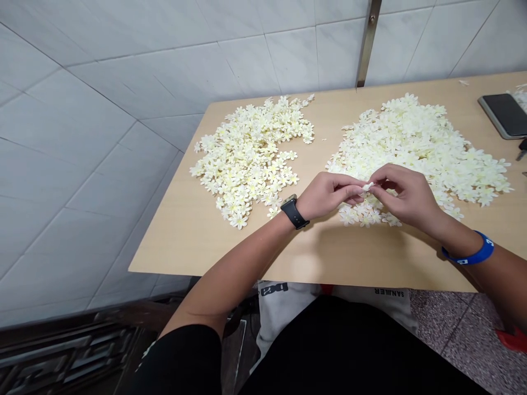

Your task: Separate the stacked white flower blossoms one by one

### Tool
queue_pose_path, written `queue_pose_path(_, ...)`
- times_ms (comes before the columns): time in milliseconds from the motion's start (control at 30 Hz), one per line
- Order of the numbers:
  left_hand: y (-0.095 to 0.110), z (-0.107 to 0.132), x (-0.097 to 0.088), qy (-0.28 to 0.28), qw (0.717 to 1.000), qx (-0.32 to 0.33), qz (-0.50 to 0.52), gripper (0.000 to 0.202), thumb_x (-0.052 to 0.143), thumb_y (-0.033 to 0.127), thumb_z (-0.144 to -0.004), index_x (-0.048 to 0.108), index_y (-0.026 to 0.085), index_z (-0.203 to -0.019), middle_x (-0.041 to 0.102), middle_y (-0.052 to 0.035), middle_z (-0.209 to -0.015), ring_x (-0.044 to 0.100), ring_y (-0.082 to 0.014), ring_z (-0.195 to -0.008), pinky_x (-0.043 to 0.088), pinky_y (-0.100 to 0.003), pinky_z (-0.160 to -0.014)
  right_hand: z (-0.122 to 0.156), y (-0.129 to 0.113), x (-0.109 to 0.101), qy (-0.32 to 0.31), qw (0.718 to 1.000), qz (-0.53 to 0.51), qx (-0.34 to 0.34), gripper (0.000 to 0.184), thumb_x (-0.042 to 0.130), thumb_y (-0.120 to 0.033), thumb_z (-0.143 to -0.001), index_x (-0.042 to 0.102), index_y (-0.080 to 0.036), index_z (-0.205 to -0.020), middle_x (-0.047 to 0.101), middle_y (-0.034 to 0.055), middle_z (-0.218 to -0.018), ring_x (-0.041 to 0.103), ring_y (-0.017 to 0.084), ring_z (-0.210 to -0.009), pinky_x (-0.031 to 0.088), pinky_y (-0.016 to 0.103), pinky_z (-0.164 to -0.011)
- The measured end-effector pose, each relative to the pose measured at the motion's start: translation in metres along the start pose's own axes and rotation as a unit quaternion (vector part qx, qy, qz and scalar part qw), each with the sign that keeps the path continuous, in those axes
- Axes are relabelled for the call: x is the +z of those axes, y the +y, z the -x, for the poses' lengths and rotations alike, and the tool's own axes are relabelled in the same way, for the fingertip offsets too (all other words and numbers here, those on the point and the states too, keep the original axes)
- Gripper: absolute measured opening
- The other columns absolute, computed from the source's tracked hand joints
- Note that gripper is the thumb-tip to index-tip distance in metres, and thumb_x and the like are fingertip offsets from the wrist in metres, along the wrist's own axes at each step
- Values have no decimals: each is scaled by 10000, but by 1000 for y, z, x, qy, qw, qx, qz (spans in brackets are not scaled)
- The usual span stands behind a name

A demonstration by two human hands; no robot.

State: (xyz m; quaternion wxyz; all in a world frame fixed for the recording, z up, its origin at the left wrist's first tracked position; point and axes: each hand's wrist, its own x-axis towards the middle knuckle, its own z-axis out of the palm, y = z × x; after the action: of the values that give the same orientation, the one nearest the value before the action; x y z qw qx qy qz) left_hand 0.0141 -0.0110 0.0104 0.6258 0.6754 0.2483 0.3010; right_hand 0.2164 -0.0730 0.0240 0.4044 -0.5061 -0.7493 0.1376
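Observation:
Between my two hands is a small white artificial flower [368, 187], pinched from both sides by the fingertips. My left hand [329, 193], with a black watch on its wrist, grips it with thumb and fingers. From the other side my right hand [405, 195] closes thumb and forefinger on it; a blue band circles that wrist. Both hands are above the front edge of the right-hand pile of white flowers [415, 140]. A second pile of pale yellow-white flowers [247, 159] spreads over the left part of the table. Fingers hide much of the held flower.
The light wooden table [197, 241] stands against a tiled wall [164, 82]. A phone [505, 114] lies at the far right, with a dark key-like object [522, 149] near it. A metal strip [368, 44] runs down the wall to the table's back edge.

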Motion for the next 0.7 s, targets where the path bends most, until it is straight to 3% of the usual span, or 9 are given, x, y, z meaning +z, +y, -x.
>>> queue_pose_path(167, -1, 0, 3, 37, 993, -3, -116, 211, 818, 343, -777, 797, 139, -826, 777, -56, -759, 707, -136, -696, 568, -248, -677, 1, 1, 3, -33, 997, 36, -56, 147, 620, -207, -896, 611, -242, -754, 646, 25, -713, 600, 179, -632, 478, 329, -578)
queue_pose_path(333, 2, 3, 2, 17, 967, 80, -243, 241, 692, 347, -897, 782, 144, -804, 749, -36, -699, 628, -102, -611, 473, -223, -602, 2, 4, 5, -49, 998, 0, -26, 142, 651, -262, -898, 621, -234, -763, 646, 20, -707, 575, 161, -593, 459, 305, -538)
queue_pose_path(433, 2, 3, 2, 14, 975, 93, -203, 283, 617, 355, -951, 781, 138, -871, 767, -55, -761, 680, -121, -673, 524, -228, -653, 2, 3, 5, -35, 999, -33, -5, 106, 647, -304, -922, 649, -247, -833, 682, 40, -789, 618, 185, -663, 501, 326, -584)
queue_pose_path(567, -3, 2, 0, -1, 996, 62, -69, 381, 627, 493, -947, 775, 155, -1043, 794, -94, -1003, 764, -177, -912, 619, -294, -854, 1, 3, 2, 9, 999, -33, 2, 61, 626, -278, -942, 671, -259, -906, 692, 59, -874, 661, 215, -778, 542, 337, -618)
queue_pose_path(700, -3, -1, -4, -37, 999, -16, -7, 465, 728, 580, -847, 795, 132, -952, 798, -115, -915, 774, -198, -873, 647, -320, -834, 0, 7, -2, -26, 994, 23, -103, 140, 576, -208, -968, 699, -262, -928, 720, 60, -911, 690, 222, -840, 563, 360, -715)
